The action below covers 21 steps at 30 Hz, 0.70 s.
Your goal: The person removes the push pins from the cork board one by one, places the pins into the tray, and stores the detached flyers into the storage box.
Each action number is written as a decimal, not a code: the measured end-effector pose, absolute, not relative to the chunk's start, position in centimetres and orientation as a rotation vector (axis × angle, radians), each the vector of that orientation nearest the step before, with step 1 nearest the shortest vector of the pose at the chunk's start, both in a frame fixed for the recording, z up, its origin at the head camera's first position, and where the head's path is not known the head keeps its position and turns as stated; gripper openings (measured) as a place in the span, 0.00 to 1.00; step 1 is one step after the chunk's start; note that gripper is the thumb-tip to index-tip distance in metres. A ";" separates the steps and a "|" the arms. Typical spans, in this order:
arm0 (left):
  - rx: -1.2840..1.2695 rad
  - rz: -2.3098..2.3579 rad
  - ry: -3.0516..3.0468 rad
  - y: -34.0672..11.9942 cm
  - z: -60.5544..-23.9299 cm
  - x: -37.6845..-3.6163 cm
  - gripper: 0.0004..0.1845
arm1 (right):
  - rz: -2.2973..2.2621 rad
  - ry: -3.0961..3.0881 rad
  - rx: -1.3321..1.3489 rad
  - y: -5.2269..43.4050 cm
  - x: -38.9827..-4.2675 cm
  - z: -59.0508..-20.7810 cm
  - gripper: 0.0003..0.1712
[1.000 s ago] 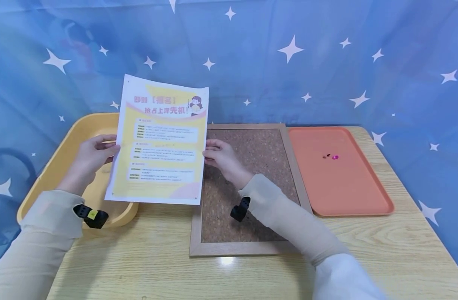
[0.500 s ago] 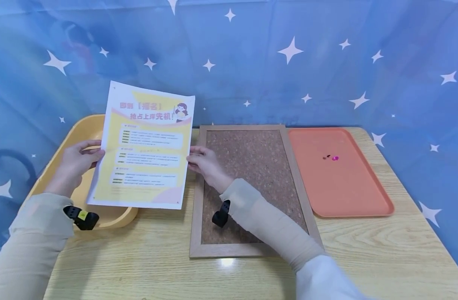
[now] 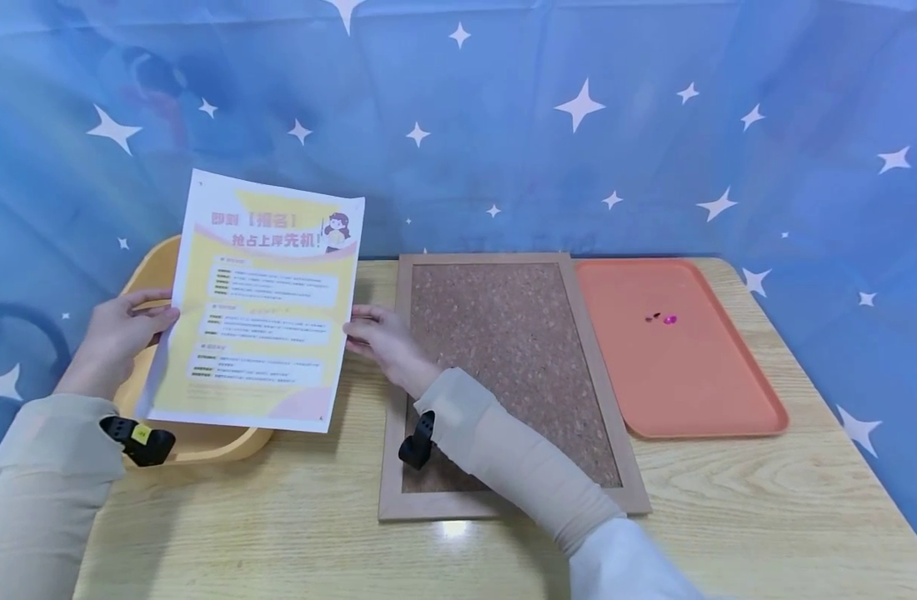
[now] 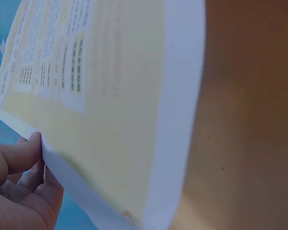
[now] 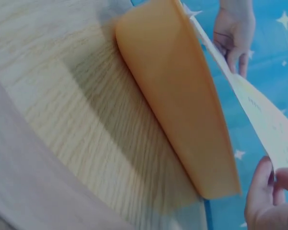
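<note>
A yellow and white printed sheet of paper is held up and tilted above the orange-yellow basin. My left hand pinches its left edge between thumb and fingers. On the opposite edge my right hand pinches the paper too, near the corkboard's left side. In the left wrist view the left hand grips the sheet along its margin. The right wrist view has the right hand on the near edge and the left hand beyond. Much of the basin is hidden behind the paper.
A wood-framed corkboard lies on the table in the middle. To its right is an orange tray with a few small items, one a pink piece. A blue star-patterned curtain stands behind.
Both hands have carried the sheet leftward and slightly down, further over the basin. More of the corkboard shows now. The tray and its small items stay put.
</note>
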<state>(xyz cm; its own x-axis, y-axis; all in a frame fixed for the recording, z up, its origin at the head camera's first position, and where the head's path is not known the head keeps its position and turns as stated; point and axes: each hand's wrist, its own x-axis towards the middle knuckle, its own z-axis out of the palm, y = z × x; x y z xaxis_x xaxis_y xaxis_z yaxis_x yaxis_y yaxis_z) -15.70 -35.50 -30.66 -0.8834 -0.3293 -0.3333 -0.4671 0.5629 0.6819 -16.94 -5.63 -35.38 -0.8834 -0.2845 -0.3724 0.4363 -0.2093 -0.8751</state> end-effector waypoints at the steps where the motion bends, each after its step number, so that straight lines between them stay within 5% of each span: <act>1: -0.674 1.217 2.626 -35.6 -30.6 -15.6 0.35 | -2.128 1.602 0.172 -5.8 -16.9 -35.4 0.22; 21: -0.718 1.145 2.663 -38.7 -31.2 -14.6 0.34 | -2.025 1.592 0.040 -8.8 -15.5 -36.8 0.22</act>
<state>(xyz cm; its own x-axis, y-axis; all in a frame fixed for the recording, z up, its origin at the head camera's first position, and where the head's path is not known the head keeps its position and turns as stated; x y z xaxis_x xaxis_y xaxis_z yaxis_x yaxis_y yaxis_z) -14.60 -38.66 -31.22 -0.8732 -0.3667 -0.3211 -0.4853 0.5927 0.6428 -15.49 -8.78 -36.84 -0.8438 -0.4037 -0.3536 0.4389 -0.1401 -0.8875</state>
